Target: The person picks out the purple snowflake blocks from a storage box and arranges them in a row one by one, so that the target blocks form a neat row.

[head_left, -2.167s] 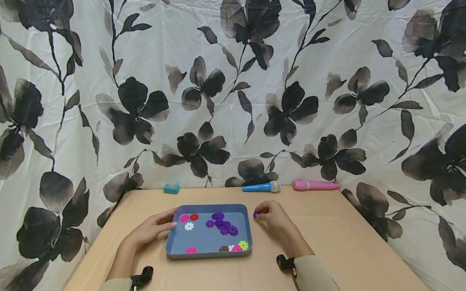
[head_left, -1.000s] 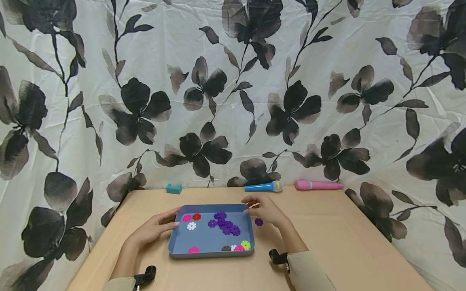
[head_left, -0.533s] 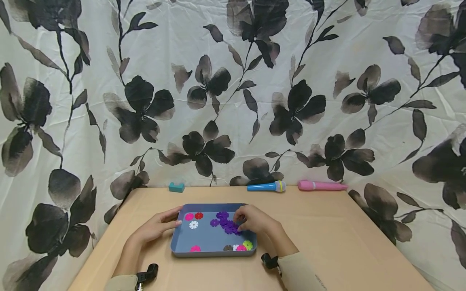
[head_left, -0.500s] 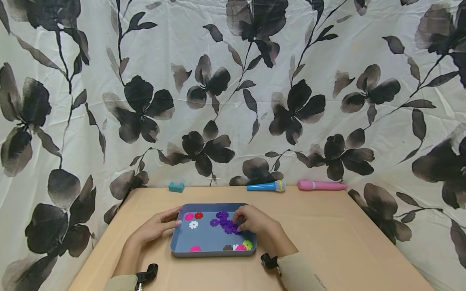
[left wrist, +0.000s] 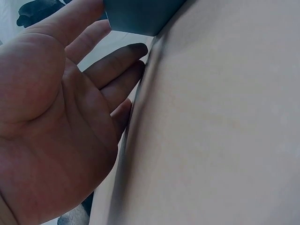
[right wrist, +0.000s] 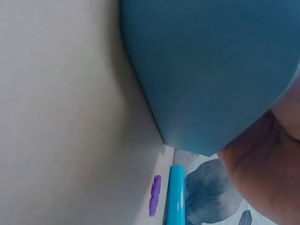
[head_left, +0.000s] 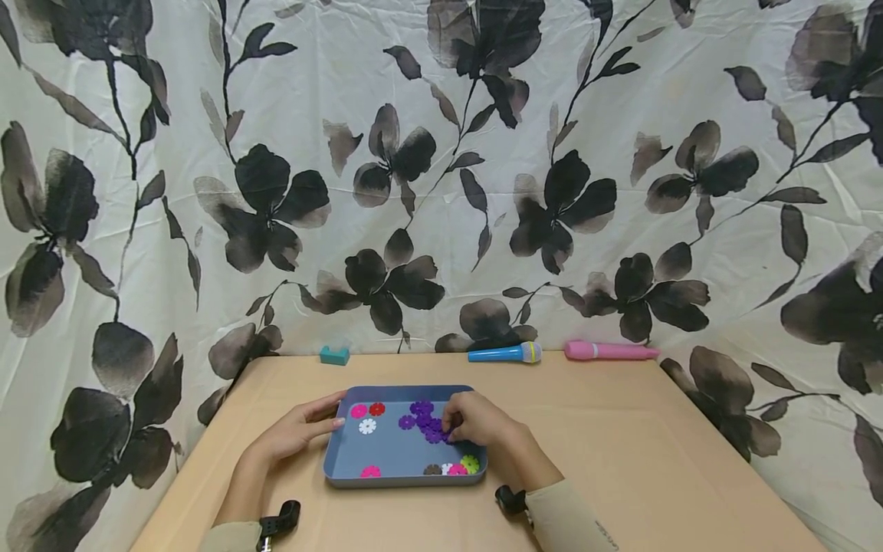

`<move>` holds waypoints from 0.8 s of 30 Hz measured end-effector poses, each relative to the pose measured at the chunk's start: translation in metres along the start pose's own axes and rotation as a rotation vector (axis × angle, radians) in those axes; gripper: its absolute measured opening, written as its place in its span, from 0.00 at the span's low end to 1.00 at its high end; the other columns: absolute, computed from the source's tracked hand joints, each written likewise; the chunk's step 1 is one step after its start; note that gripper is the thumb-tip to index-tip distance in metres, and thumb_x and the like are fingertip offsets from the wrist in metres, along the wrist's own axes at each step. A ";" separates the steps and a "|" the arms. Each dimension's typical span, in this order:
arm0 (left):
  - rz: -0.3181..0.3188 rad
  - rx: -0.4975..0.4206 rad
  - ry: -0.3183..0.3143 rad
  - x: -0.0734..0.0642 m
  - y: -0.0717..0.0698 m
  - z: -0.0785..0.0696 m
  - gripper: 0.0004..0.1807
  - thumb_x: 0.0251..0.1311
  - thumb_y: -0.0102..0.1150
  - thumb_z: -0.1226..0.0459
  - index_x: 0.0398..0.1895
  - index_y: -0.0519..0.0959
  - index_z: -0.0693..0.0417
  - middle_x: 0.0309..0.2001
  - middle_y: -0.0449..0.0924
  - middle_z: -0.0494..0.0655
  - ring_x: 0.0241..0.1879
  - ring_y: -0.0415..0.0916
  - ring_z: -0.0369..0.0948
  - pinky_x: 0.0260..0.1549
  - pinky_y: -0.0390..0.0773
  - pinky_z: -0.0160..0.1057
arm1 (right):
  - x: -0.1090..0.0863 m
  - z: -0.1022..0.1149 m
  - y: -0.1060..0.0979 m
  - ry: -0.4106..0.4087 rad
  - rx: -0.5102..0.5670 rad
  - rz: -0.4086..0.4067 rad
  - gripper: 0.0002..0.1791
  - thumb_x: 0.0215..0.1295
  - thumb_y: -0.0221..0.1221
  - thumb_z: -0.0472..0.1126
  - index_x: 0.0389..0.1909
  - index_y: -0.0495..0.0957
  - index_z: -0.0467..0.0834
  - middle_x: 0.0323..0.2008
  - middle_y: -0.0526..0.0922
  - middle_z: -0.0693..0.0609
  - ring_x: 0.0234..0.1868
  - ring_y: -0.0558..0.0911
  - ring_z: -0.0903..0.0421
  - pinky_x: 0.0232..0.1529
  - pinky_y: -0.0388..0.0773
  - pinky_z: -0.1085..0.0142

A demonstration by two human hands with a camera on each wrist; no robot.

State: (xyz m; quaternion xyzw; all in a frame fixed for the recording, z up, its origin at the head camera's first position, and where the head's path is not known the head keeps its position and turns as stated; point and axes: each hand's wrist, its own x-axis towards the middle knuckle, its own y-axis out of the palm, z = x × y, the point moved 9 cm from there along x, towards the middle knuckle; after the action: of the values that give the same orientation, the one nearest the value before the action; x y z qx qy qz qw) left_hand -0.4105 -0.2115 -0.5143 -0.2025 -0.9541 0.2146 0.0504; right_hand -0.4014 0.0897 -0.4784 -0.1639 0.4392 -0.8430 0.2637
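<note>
A shallow blue-grey tray (head_left: pixel 393 451) lies on the table. My left hand (head_left: pixel 290 431) grips its left side, thumb over the rim and the other fingers outside; the left wrist view shows the palm beside the tray's wall (left wrist: pixel 140 16). Inside the tray is a heap of purple flower-shaped discs (head_left: pixel 421 418). My right hand (head_left: pixel 484 422) reaches over the right rim, its curled thumb and fingertips pinching a purple disc at the heap's right side. In the right wrist view the tray hides those fingertips. Another purple disc (right wrist: pixel 154 196) rests on the table outside the tray.
Pink (head_left: pixel 359 411), red (head_left: pixel 376 409) and white (head_left: pixel 368 426) discs lie at the tray's left, with more colours along its front wall. Behind the tray are a teal block (head_left: pixel 334 356), a blue toy microphone (head_left: pixel 500 353) and a pink one (head_left: pixel 610 350). A floral curtain hangs behind.
My right hand set a purple disc down right of the tray, then moved left over the rim to the purple heap, where its fingertips drew together. My left hand stayed on the tray.
</note>
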 end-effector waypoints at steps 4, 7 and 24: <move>-0.001 -0.002 0.000 -0.001 -0.001 -0.001 0.36 0.73 0.62 0.57 0.80 0.63 0.55 0.79 0.63 0.57 0.79 0.57 0.58 0.73 0.67 0.38 | 0.001 -0.005 -0.003 0.007 0.069 -0.019 0.07 0.60 0.72 0.29 0.32 0.88 0.45 0.33 0.81 0.58 0.33 0.79 0.65 0.35 0.80 0.73; -0.002 0.003 0.002 -0.001 -0.001 -0.001 0.37 0.73 0.62 0.56 0.80 0.63 0.55 0.79 0.63 0.58 0.79 0.58 0.59 0.75 0.64 0.49 | -0.001 -0.006 -0.007 -0.004 0.103 -0.034 0.05 0.61 0.72 0.31 0.34 0.89 0.44 0.34 0.84 0.58 0.32 0.80 0.64 0.35 0.81 0.72; 0.011 -0.015 0.003 0.000 0.000 0.000 0.36 0.73 0.62 0.57 0.80 0.63 0.55 0.79 0.61 0.58 0.80 0.56 0.59 0.64 0.67 0.22 | -0.030 -0.038 -0.066 0.019 0.217 -0.282 0.07 0.62 0.72 0.32 0.41 0.90 0.40 0.41 0.89 0.52 0.41 0.83 0.57 0.42 0.82 0.69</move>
State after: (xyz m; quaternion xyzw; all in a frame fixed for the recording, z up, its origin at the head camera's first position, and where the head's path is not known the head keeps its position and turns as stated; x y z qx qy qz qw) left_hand -0.4106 -0.2117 -0.5137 -0.2084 -0.9546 0.2073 0.0490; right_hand -0.4161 0.1641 -0.4467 -0.1864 0.3206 -0.9157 0.1550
